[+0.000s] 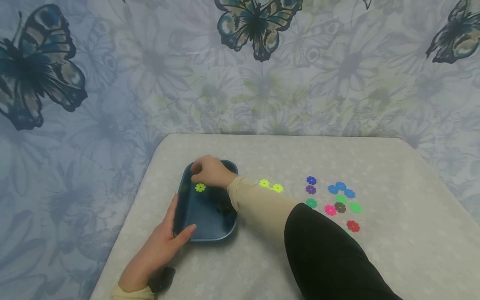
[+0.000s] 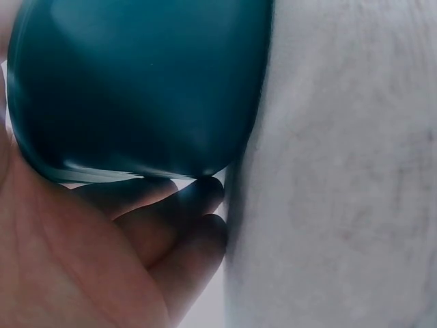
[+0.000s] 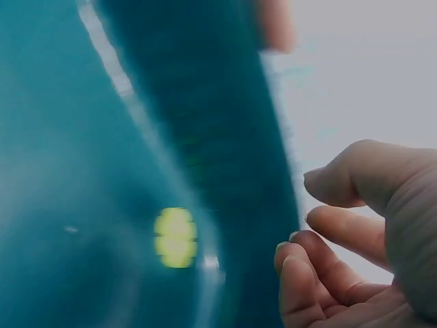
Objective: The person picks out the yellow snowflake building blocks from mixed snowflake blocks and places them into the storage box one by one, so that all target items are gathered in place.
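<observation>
Disc [image 1: 200, 188], yellow, lies in tray [image 1: 204, 218], 7 o'clock from loose, empty right hand [image 1: 212, 171]; 1 o'clock from left hand [image 1: 162, 241] gripping tray.

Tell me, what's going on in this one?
A person is working at a glossy dark-blue rectangular tray with rounded corners. Their left hand grips its near left side, while their right hand is above its far part, with no piece visible in its grasp. One yellow flower-shaped disc is in the tray. On the pale patterned tabletop, two more yellow discs show beside the cream right sleeve, and purple, blue, green, pink, brown and red discs are spread farther right.
</observation>
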